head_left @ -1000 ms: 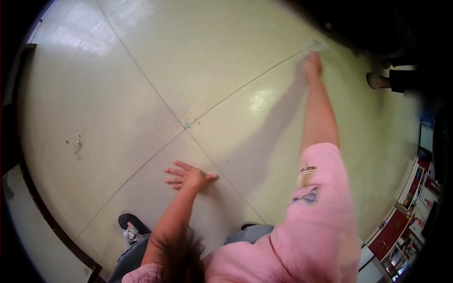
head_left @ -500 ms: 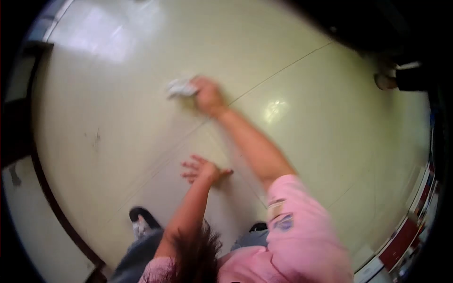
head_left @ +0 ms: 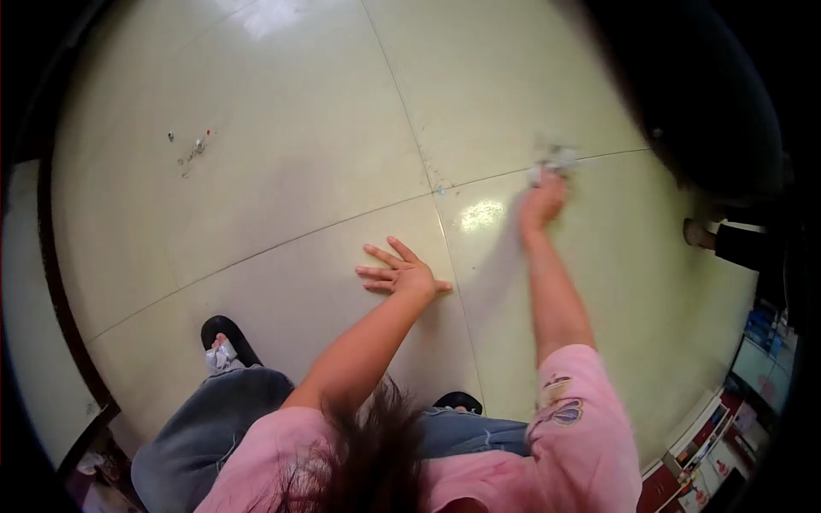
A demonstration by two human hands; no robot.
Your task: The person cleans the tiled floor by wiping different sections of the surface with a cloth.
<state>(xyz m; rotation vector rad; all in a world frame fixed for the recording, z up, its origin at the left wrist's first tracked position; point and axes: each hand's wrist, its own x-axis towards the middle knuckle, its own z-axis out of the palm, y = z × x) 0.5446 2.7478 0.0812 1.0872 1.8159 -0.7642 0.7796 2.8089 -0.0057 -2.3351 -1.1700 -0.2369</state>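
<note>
My right hand [head_left: 545, 203] is stretched out to the right over the tiled floor [head_left: 325, 154], its fingers closed on a crumpled whitish cloth [head_left: 558, 159] that is blurred by motion. Nearer to me, my left hand [head_left: 404, 272] lies on the floor with its fingers spread and nothing in it. A small pale blue speck [head_left: 440, 191] sits by the crossing of the tile joints, between my two hands, with faint crumbs beside it. Farther left, small bits of debris [head_left: 198, 145] are scattered on a tile.
A person's foot [head_left: 698, 233] and dark trouser leg show at the right edge. Shelves with assorted items [head_left: 718, 445] stand at the lower right. A dark-edged pale panel [head_left: 24, 316] runs along the left. My sandalled foot [head_left: 229, 342] is at the lower left.
The right hand swept left with the cloth, then back to the right. My left hand stays spread on the floor. The whole view has shifted and turned.
</note>
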